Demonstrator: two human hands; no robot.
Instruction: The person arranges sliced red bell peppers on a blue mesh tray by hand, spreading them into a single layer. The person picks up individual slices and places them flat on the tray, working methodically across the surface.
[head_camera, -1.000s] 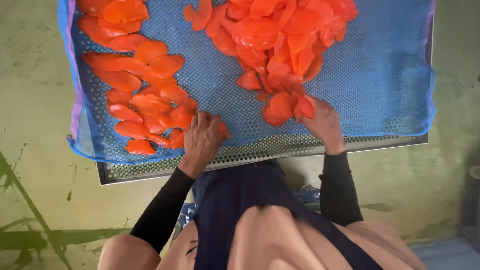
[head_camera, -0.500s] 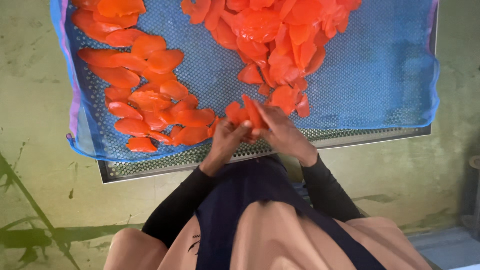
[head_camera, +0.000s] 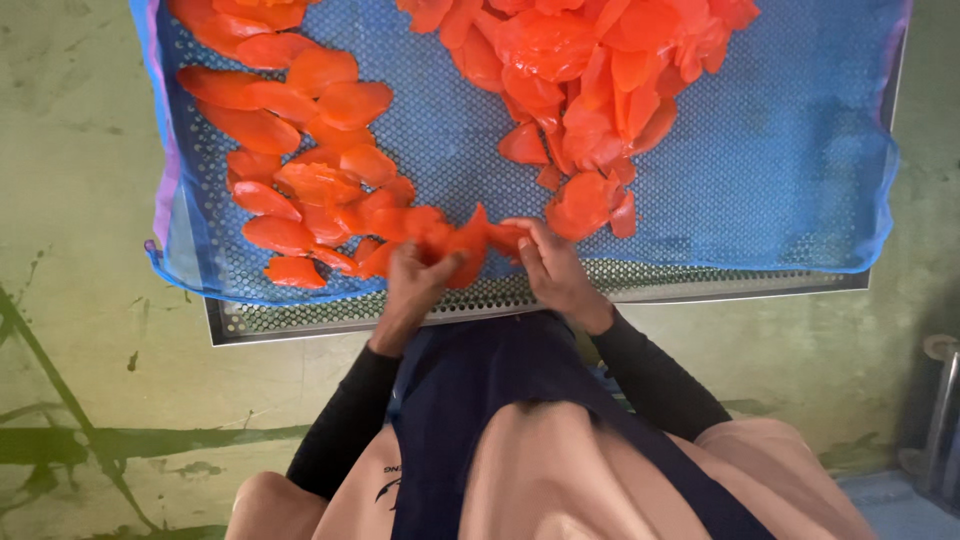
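At the bottom of the frame are my knees and my dark apron (head_camera: 500, 400), with black sleeves (head_camera: 345, 430) running up from both sides toward the centre. The floor (head_camera: 90, 300) around me is green and stained.

Just above the apron, near the middle of the frame, my two hands meet over the near edge of the tray (head_camera: 300, 318). My left hand (head_camera: 415, 285) is closed around the left end of an orange slice (head_camera: 470, 240), thumb on top. My right hand (head_camera: 555, 270) pinches the right end of the same slice between fingertips and thumb, so the piece is held between both hands, lifted a little above the mesh.

The tray is perforated metal, and a blue mesh (head_camera: 780, 170) lies over it, its edge hanging past the rim at left and right.

Left of my hands, slices (head_camera: 300, 180) lie spread out in overlapping rows, running up toward the upper left corner. Above and right of my hands, a loose pile (head_camera: 600, 80) of slices sits heaped at the top centre. The right part of the mesh is bare.

At the lower right edge stands a metal post (head_camera: 940, 400).
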